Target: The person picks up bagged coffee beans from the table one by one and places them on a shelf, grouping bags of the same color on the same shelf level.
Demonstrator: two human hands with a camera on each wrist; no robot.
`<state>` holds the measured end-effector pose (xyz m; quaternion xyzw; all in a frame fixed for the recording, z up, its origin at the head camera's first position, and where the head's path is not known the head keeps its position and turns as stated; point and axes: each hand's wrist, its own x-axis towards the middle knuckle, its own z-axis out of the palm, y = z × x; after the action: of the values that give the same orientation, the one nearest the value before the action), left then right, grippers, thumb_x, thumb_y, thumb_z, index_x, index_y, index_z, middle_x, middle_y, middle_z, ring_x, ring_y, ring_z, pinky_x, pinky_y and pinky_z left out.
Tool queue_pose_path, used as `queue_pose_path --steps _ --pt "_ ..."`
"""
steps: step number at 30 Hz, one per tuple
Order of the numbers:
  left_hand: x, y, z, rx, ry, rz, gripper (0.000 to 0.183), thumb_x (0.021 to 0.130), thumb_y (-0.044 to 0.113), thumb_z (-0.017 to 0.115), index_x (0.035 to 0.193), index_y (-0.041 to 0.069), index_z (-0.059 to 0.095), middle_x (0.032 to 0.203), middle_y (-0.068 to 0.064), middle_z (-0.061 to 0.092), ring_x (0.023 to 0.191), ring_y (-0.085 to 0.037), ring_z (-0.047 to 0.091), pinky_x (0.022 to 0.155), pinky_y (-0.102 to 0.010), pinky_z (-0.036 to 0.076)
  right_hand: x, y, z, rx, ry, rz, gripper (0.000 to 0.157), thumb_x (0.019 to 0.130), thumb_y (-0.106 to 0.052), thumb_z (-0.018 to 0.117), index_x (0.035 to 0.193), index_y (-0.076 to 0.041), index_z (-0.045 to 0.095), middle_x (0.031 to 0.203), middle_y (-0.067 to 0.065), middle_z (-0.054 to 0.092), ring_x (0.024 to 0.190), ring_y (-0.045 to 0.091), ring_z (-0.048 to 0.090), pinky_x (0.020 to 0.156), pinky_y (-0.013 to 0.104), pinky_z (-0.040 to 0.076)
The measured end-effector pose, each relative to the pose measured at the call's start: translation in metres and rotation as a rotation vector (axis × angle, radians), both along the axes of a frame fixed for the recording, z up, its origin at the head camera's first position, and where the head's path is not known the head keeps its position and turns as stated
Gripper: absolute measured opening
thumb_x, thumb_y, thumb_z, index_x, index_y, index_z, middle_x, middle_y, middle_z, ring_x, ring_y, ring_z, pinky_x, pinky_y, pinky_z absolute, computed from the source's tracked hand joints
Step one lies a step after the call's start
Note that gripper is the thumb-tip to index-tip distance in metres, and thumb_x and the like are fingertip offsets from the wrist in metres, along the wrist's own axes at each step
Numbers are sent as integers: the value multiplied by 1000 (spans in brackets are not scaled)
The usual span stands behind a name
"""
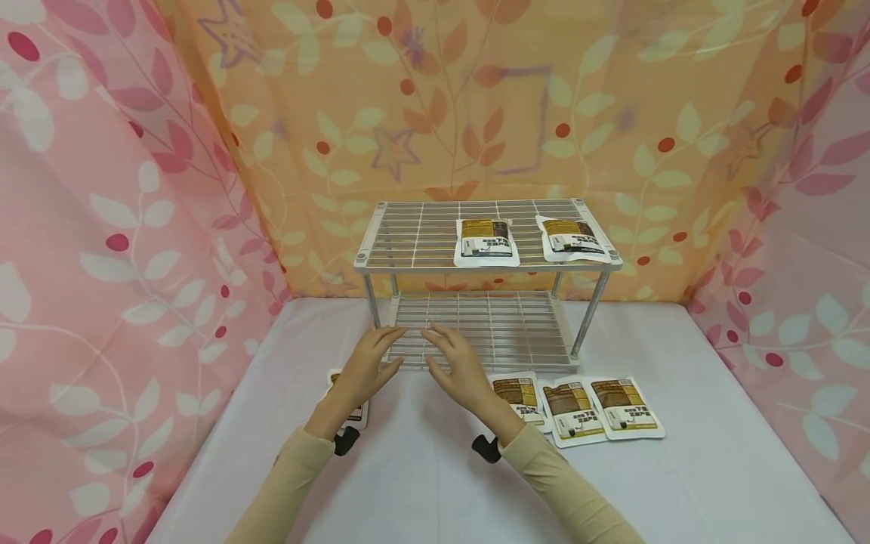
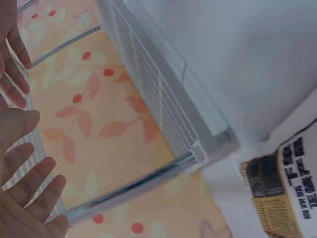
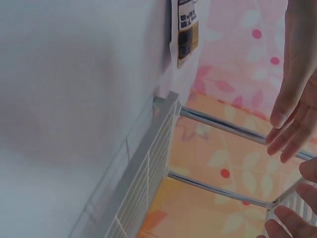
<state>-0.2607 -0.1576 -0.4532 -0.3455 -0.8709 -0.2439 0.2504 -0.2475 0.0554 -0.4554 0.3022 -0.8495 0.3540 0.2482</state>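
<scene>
Both hands hover in front of a two-tier white wire rack [image 1: 489,270], facing each other with a small gap. The left hand [image 1: 367,366] has its fingers loosely extended and holds nothing. Opposite it, the right hand [image 1: 462,369] is likewise loosely extended and holds nothing. Under the left forearm lies a white pouch [image 1: 362,414], partly hidden; its printed label shows in the left wrist view. Beside the right forearm, three pouches lie overlapping on the table: one partly covered by the arm [image 1: 519,394], a middle one [image 1: 574,412] and a right one [image 1: 625,408].
On the rack's upper tier lie two more pouches, one near the middle [image 1: 485,243] and one at the right [image 1: 572,239]. The lower tier [image 1: 503,325] is bare wire. Patterned curtains [image 1: 136,249] enclose the white table [image 1: 435,483] at the back and both sides.
</scene>
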Motion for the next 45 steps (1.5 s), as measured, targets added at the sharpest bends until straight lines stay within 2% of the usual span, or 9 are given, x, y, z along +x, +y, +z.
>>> queue_pose_path --steps 4,9,14,16,21,26,31,38,45 --pt "3 -10 -9 -19 -34 30 53 80 10 72 128 1 51 126 -16 53 118 -34 48 106 -58 26 1 -6 -6 13 -26 10 44 87 -13 64 129 -10 54 133 12 49 120 29 48 95 45 45" --pt "6 -21 -20 -50 -61 58 52 80 11 73 127 2 53 124 -18 53 116 -34 49 103 -61 29 2 -14 -13 15 -72 39 45 87 -13 64 130 -9 53 134 12 48 122 28 46 96 44 45" --pt "9 -32 -26 -78 -144 93 52 80 14 73 128 4 53 125 -19 53 117 -35 49 104 -59 29 3 -22 -22 4 -150 74 46 88 -15 63 132 -7 50 133 13 49 122 28 46 97 45 44" --pt "11 -37 -27 -92 -190 115 53 81 16 72 128 5 53 127 -19 52 117 -35 49 103 -57 33 3 -25 -25 -10 -184 98 47 88 -15 63 132 -7 49 133 12 49 122 28 46 98 44 43" --pt "16 -47 -29 -116 -306 163 55 82 20 71 131 4 51 131 -22 48 119 -39 46 96 -54 41 2 -31 -33 -25 -243 140 48 88 -15 62 133 -6 48 132 11 50 123 27 47 100 43 41" --pt "20 -57 -30 -128 -405 211 59 83 23 70 135 5 47 135 -23 44 122 -41 42 97 -57 38 2 -37 -41 0 -330 166 50 90 -19 59 136 -6 44 135 12 47 125 27 44 103 43 38" --pt "22 -68 -32 -136 -453 237 59 84 24 69 135 4 46 135 -25 43 122 -44 41 96 -59 37 2 -44 -48 6 -388 192 51 91 -19 58 137 -3 42 135 14 46 126 28 43 103 43 38" --pt "27 -80 -28 -167 -480 278 58 85 23 68 133 -1 46 129 -29 46 118 -46 44 93 -60 39 2 -52 -52 -8 -440 233 53 91 -20 58 137 1 40 134 18 48 117 34 51 92 42 48" --pt "31 -85 -26 -155 -594 311 61 87 26 65 135 -3 42 129 -28 47 115 -47 45 91 -60 40 1 -61 -64 0 -523 271 57 92 -24 58 140 -3 37 138 15 46 119 32 50 92 40 48"
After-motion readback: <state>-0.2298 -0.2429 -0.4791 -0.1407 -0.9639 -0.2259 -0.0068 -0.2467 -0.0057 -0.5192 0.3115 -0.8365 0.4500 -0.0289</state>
